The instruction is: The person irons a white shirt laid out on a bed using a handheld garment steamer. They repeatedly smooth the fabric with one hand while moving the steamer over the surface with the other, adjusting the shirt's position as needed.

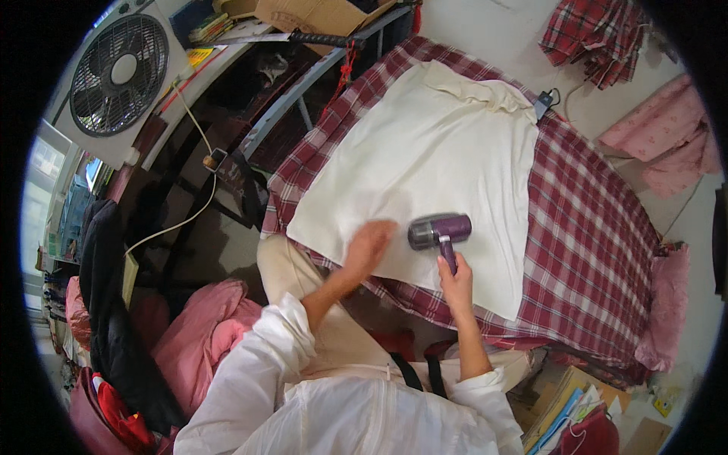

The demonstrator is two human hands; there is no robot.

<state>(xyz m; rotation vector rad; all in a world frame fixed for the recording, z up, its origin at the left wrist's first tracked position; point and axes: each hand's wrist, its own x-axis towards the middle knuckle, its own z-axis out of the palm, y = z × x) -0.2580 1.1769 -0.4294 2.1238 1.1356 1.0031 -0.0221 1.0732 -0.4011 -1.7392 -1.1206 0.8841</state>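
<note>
A white cloth [432, 165] lies spread over a red and white plaid cover [591, 239], with its far edge bunched in folds. My right hand [458, 278] grips the handle of a purple handheld appliance [452, 227], likely a garment steamer or hair dryer, whose dark translucent end points left over the cloth's near part. To its left, my left hand [369, 242] is blurred, at or just above the cloth, with no object visible in it. Whether its fingers are apart is unclear.
A box fan [122, 74] stands at upper left, near a long blade with a black handle [318, 38] and a cardboard box [307, 17]. A pale cord [196, 219] hangs at left. Pink fabric [199, 335] lies at lower left; papers [560, 421] are at lower right.
</note>
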